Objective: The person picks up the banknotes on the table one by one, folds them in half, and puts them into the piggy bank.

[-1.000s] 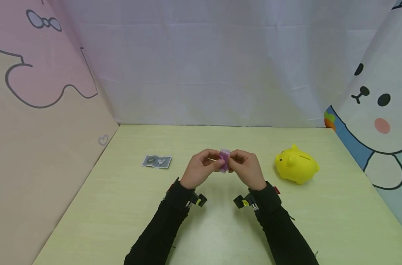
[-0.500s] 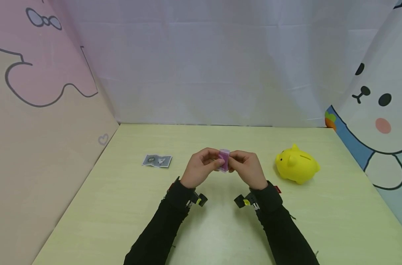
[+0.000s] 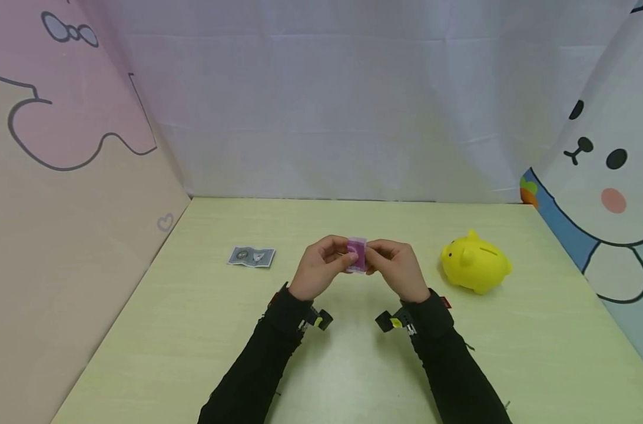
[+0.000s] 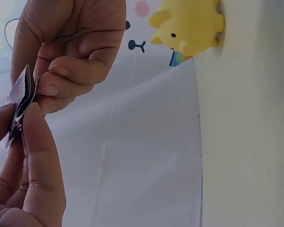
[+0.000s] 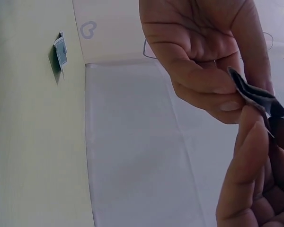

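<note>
A folded pink-purple banknote (image 3: 357, 255) is held between both hands above the middle of the table. My left hand (image 3: 324, 266) pinches its left side, the thumb lying across the front. My right hand (image 3: 397, 268) pinches its right edge with thumb and fingertips. In the left wrist view the folded layers of the banknote (image 4: 22, 105) show edge-on between the fingers. The right wrist view also shows the dark inner fold of the banknote (image 5: 260, 96). A grey banknote (image 3: 251, 257) with creases lies flat-ish on the table to the left of my hands.
A yellow piggy bank (image 3: 474, 262) with a slot in its back stands on the table to the right. The pale table (image 3: 342, 365) meets a white curtain (image 3: 321, 118) behind and printed cartoon panels at both sides.
The banknote between my hands has turned so that more of its pink face shows, and it has shifted slightly left. Both hands keep nearly the same place; the other things have not moved.
</note>
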`<state>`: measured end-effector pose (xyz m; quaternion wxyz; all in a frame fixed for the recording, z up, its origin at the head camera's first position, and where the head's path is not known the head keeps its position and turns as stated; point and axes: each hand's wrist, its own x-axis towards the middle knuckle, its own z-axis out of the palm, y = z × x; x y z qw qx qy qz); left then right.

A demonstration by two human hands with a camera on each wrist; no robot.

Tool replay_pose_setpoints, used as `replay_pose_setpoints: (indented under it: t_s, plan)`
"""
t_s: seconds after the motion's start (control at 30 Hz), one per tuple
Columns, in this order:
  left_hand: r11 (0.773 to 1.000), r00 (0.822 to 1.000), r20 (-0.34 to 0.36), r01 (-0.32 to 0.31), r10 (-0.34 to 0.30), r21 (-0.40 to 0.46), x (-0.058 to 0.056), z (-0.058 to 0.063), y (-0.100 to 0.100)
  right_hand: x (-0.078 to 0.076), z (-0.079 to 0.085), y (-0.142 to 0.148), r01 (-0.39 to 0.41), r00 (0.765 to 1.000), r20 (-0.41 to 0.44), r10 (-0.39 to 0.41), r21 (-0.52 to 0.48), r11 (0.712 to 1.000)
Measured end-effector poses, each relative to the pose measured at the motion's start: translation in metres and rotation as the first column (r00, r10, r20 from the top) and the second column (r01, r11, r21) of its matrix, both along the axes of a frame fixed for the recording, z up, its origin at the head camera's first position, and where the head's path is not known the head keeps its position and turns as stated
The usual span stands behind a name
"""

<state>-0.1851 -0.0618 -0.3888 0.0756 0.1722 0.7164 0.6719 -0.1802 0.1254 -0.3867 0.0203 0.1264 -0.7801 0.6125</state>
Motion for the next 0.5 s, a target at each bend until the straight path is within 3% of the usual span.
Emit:
replay_pose_setpoints:
  t_s: [0.27, 0.5]
  plan:
    - [0.998, 0.999, -0.002, -0.054, 0.054, -0.026, 0.0005, 0.0013, 0.0022, 0.0021, 0.0031, 0.0027, 0.0, 1.0, -0.021, -0.002, -0.051, 0.999]
    - [0.995, 0.996, -0.031, -0.081, 0.08, -0.055, 0.0017, 0.0019, 0.0026, 0.0032, 0.003, 0.0013, -0.018, 1.0, -0.021, 0.017, -0.019, 1.0]
